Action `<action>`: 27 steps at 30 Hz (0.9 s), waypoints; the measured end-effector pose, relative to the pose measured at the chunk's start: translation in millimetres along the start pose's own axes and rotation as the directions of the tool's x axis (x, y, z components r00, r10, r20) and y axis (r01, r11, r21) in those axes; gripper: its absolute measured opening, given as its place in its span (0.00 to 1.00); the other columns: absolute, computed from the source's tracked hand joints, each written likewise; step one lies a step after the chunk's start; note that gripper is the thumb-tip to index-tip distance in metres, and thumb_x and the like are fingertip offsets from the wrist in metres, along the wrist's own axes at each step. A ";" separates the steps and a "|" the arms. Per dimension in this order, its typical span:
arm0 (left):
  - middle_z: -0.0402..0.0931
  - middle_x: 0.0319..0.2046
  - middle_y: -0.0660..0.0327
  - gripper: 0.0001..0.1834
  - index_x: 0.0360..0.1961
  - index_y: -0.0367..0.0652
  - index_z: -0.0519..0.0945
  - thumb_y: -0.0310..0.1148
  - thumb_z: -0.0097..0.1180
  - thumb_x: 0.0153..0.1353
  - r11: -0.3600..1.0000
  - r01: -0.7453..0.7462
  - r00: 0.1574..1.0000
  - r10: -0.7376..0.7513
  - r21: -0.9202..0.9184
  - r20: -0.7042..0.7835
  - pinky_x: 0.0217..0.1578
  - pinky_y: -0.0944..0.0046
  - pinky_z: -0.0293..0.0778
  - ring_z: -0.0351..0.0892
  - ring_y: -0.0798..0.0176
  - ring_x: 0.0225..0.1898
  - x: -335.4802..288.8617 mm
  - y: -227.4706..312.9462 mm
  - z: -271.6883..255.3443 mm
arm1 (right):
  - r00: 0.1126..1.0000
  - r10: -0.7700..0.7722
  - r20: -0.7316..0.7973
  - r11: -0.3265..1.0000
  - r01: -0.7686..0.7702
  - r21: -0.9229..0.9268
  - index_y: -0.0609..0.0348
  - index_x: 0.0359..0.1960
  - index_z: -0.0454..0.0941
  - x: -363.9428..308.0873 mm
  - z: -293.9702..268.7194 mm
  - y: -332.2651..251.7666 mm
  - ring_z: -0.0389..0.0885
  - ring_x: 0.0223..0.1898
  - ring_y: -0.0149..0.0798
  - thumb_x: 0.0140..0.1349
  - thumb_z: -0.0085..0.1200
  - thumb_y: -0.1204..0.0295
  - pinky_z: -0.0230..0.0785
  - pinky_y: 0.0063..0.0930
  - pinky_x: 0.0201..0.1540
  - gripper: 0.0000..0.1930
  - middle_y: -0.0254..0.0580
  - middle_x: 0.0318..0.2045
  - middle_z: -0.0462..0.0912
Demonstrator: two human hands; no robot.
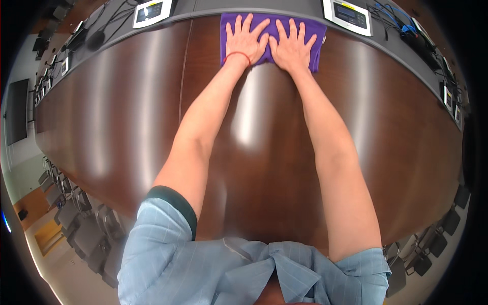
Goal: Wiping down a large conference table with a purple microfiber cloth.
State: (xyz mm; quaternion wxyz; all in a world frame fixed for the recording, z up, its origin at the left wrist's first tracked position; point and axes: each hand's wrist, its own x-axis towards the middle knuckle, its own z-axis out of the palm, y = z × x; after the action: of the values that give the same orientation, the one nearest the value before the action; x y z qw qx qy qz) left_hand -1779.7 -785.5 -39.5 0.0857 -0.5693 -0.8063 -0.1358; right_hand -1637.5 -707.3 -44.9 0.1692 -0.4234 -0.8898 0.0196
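Pale blue shirt point(213, 272) nearest. Both arms point(341, 152) extended forward, elbows nearly straight. Left hand point(247, 44) and right hand point(293, 51): palms down, fingers fanned wide, thumbs close together, flat on purple cloth point(315, 56). Cloth lies at far edge of brown tabletop point(264, 193).

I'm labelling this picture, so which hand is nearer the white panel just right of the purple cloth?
Right. The right hand lies on the purple cloth, left of the white panel; the left hand lies farther left on the same cloth.
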 end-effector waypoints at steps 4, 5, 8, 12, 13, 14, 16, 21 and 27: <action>0.62 0.76 0.52 0.30 0.75 0.72 0.69 0.55 0.46 0.73 0.999 -0.003 1.000 0.004 -0.042 0.019 0.76 0.31 0.45 0.53 0.41 0.78 14.1 -1.1 0.2 | 0.999 0.034 -0.010 0.999 -0.034 -0.009 0.39 0.77 0.63 10.3 -2.6 -2.2 0.53 0.78 0.61 0.73 0.46 0.45 0.37 0.78 0.76 0.34 0.51 0.76 0.62; 0.63 0.74 0.49 0.31 0.74 0.65 0.71 0.53 0.49 0.72 0.998 -0.016 1.000 0.015 -0.054 -0.004 0.75 0.31 0.48 0.57 0.40 0.76 16.1 3.9 -5.4 | 0.997 0.039 -0.066 0.998 -0.036 0.043 0.46 0.75 0.67 8.2 -15.6 -4.7 0.58 0.76 0.61 0.72 0.49 0.49 0.38 0.74 0.77 0.33 0.55 0.73 0.67; 0.62 0.75 0.53 0.30 0.75 0.73 0.69 0.56 0.46 0.73 1.000 -0.030 0.997 0.030 0.007 -0.073 0.75 0.31 0.48 0.55 0.42 0.77 1.6 -7.1 10.8 | 0.997 -0.011 -0.072 1.000 0.011 0.002 0.40 0.77 0.64 1.0 6.0 -0.8 0.54 0.78 0.60 0.73 0.46 0.45 0.37 0.78 0.75 0.34 0.51 0.76 0.62; 0.57 0.80 0.56 0.30 0.77 0.81 0.65 0.60 0.44 0.75 0.999 -0.046 0.999 0.046 -0.008 0.002 0.77 0.29 0.45 0.50 0.41 0.81 -41.7 6.2 0.4 | 1.000 -0.013 -0.016 0.999 0.013 -0.030 0.35 0.79 0.63 -48.4 -5.2 0.7 0.49 0.81 0.61 0.74 0.44 0.43 0.34 0.81 0.75 0.34 0.47 0.80 0.58; 0.57 0.80 0.56 0.30 0.77 0.80 0.65 0.60 0.44 0.74 0.998 -0.056 0.998 0.056 -0.022 -0.004 0.76 0.29 0.45 0.50 0.40 0.81 -59.1 13.5 -4.5 | 0.999 -0.019 -0.031 1.000 0.018 -0.011 0.36 0.78 0.64 -67.3 -10.7 1.6 0.50 0.81 0.61 0.74 0.45 0.44 0.35 0.81 0.75 0.33 0.48 0.79 0.59; 0.57 0.80 0.55 0.30 0.76 0.79 0.66 0.58 0.46 0.74 0.998 -0.059 0.998 0.059 -0.038 0.008 0.76 0.28 0.45 0.50 0.39 0.80 -78.3 21.1 -15.7 | 1.000 -0.023 -0.022 1.000 0.023 -0.014 0.34 0.79 0.63 -87.8 -19.2 -0.1 0.50 0.81 0.61 0.73 0.46 0.44 0.36 0.81 0.74 0.34 0.48 0.79 0.59; 0.56 0.80 0.53 0.30 0.77 0.77 0.67 0.57 0.48 0.74 0.996 -0.067 0.997 0.068 -0.052 0.032 0.76 0.28 0.46 0.49 0.38 0.80 -124.1 30.8 -33.8 | 0.999 -0.030 -0.017 1.000 0.030 0.001 0.34 0.79 0.62 -134.8 -36.9 -9.3 0.50 0.81 0.61 0.73 0.49 0.45 0.37 0.81 0.74 0.34 0.49 0.79 0.59; 0.52 0.81 0.52 0.32 0.78 0.74 0.65 0.56 0.48 0.74 0.994 -0.051 0.986 0.066 -0.101 0.153 0.76 0.28 0.43 0.46 0.38 0.81 -257.9 72.6 -82.0 | 0.994 -0.016 0.104 0.999 0.012 0.044 0.41 0.80 0.61 -276.6 -87.5 -28.3 0.45 0.82 0.62 0.74 0.48 0.47 0.30 0.79 0.76 0.35 0.52 0.80 0.55; 0.51 0.81 0.51 0.33 0.78 0.72 0.65 0.54 0.51 0.73 0.992 -0.014 0.971 0.044 -0.125 0.236 0.76 0.28 0.42 0.45 0.38 0.82 -427.6 112.1 -137.6 | 0.970 -0.084 0.227 0.994 0.065 0.090 0.42 0.80 0.59 -438.3 -144.5 -50.1 0.43 0.82 0.62 0.73 0.50 0.48 0.29 0.77 0.77 0.37 0.52 0.81 0.52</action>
State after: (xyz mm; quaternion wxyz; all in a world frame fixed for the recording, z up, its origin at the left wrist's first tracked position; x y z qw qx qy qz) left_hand -1532.3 -1176.4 -20.5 -0.0450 -0.5974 -0.7925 -0.1146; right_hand -1372.9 -1088.2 -24.5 0.0827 -0.3771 -0.9172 0.0985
